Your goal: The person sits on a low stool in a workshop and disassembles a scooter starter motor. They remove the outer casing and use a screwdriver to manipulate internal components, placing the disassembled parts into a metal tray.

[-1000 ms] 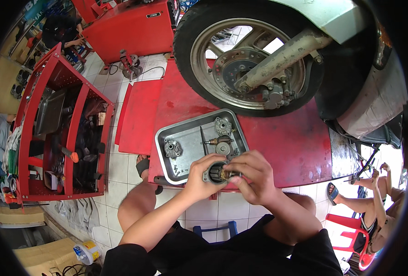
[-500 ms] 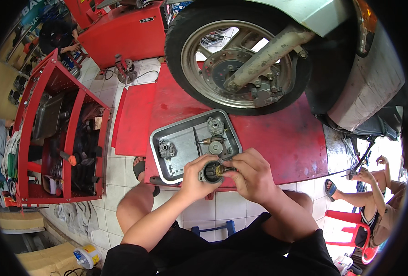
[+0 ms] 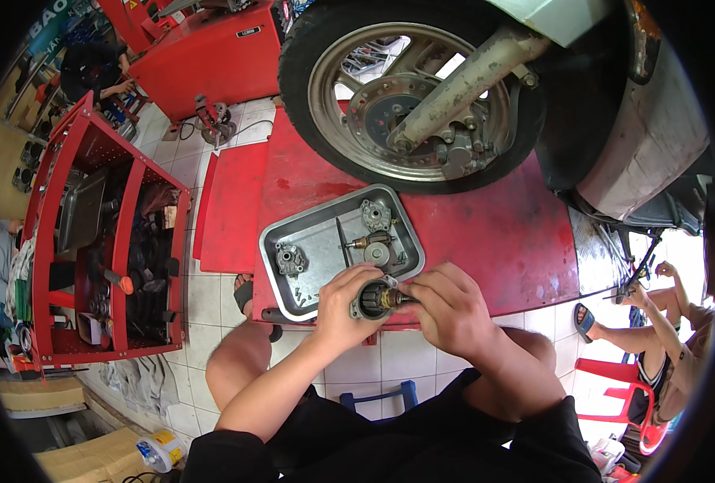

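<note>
My left hand (image 3: 338,312) is wrapped round a short, hollow metal cylinder (image 3: 365,306), its open mouth facing up. From the right, my right hand (image 3: 452,314) pinches a dark, shafted part with a brass-coloured section (image 3: 391,299); its inner end sits at the cylinder's mouth. My fingers hide the outer end. Just beyond both hands lies a metal tray (image 3: 319,232). It holds a cast metal cover (image 3: 291,258) on the left, another cast cover (image 3: 375,215) at the far right, a brass-toned shafted piece (image 3: 361,241), a round metal cap (image 3: 377,254), a thin dark rod (image 3: 342,241) and several small screws.
The tray rests on a red platform (image 3: 486,258), under a motorcycle's front wheel (image 3: 325,145). A red tool cart (image 3: 124,266) stands left. At right, a person sits by a red plastic chair (image 3: 615,393). A blue stool (image 3: 380,396) is between my legs.
My right hand and the shafted part have shifted slightly to the right against the cylinder. More of the brass-coloured section shows. The whole view has shifted a little.
</note>
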`<state>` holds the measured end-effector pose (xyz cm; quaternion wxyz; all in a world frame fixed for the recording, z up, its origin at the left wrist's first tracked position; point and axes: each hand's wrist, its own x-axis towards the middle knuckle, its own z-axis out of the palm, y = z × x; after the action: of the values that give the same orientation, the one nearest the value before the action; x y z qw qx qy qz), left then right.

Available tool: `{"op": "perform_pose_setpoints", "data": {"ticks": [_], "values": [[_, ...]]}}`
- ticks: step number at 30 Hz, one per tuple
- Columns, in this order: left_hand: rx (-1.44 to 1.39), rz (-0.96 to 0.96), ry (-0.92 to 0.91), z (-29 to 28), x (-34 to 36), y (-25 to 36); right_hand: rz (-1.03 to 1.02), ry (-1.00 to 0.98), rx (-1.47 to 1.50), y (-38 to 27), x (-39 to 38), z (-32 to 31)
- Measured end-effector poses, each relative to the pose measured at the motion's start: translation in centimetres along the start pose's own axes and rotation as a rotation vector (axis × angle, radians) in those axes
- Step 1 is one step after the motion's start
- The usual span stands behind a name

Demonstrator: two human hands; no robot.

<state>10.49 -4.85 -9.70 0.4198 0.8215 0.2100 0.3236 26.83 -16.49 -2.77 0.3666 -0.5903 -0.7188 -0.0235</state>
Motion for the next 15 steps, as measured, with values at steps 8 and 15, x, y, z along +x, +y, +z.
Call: {"op": "perform_pose_setpoints", "data": {"ticks": [8,15], "values": [[0.013,0.004,0.027,0.22,0.02,-0.12,0.002,-0.009,-0.108,0.22,0.19,-0.63],[0.067,0.051,0.021,0.76,-0.07,-0.62,0.096,-0.111,-0.002,0.54,-0.74,-0.18]]}}
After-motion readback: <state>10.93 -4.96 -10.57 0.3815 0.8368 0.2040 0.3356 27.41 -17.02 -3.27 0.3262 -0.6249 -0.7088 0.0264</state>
